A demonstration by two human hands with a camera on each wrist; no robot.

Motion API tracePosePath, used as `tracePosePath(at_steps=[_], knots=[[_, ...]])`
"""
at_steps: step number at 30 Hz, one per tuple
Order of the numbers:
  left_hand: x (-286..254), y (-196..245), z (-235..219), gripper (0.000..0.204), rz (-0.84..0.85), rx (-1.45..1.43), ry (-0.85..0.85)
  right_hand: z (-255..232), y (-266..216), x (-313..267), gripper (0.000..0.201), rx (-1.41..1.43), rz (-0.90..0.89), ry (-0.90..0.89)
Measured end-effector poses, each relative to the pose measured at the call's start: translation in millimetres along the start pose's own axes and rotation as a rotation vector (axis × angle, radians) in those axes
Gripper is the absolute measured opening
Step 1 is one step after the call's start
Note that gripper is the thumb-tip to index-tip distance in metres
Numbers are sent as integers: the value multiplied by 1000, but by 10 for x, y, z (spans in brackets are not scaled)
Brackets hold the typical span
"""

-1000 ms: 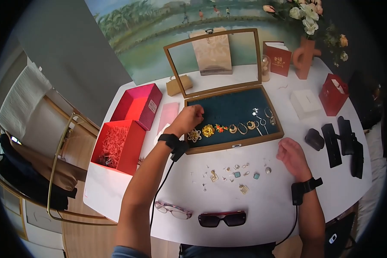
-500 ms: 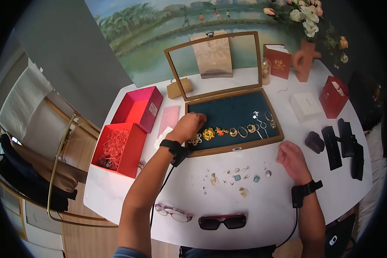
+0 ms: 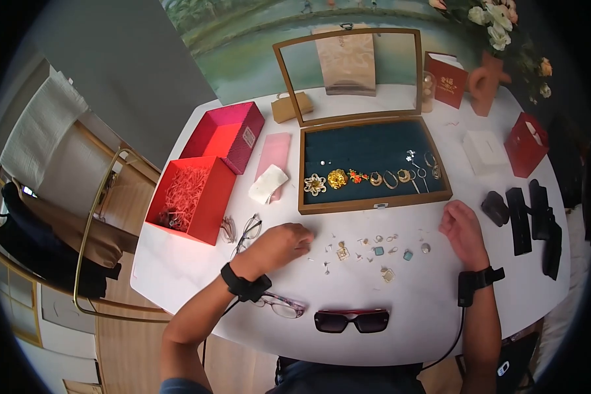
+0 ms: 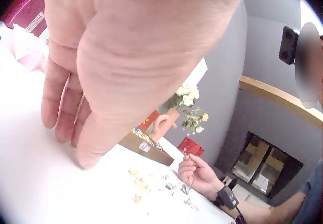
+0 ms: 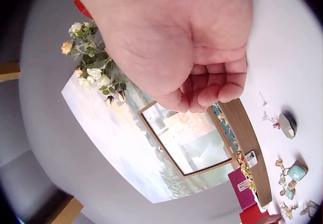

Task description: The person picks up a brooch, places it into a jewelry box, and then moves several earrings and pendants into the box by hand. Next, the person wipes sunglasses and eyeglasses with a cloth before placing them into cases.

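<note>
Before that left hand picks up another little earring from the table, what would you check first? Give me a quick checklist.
1. Left hand free of any piece: cannot tell, fingers hide the palm.
2. Loose earrings within reach, beside its fingertips: ok.
3. Jewellery case lid open: ok.
4. Free space on the case lining: ok, upper rows are mostly bare.
5. Right hand clear of the earrings: ok, it rests to their right.
6. Sunglasses out of the way: ok.
</note>
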State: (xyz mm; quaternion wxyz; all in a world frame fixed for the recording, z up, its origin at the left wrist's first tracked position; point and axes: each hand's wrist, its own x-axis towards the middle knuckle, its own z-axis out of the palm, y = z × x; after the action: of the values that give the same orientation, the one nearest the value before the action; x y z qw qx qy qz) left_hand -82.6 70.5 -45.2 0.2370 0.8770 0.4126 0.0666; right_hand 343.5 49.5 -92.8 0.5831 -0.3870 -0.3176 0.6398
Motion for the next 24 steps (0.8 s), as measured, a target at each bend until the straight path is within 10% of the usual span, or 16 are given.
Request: tracePosePath(at_steps=[24], knots=[[20,97,105,14,45,198,110,23,-2,-21,10,-10,-10,0]])
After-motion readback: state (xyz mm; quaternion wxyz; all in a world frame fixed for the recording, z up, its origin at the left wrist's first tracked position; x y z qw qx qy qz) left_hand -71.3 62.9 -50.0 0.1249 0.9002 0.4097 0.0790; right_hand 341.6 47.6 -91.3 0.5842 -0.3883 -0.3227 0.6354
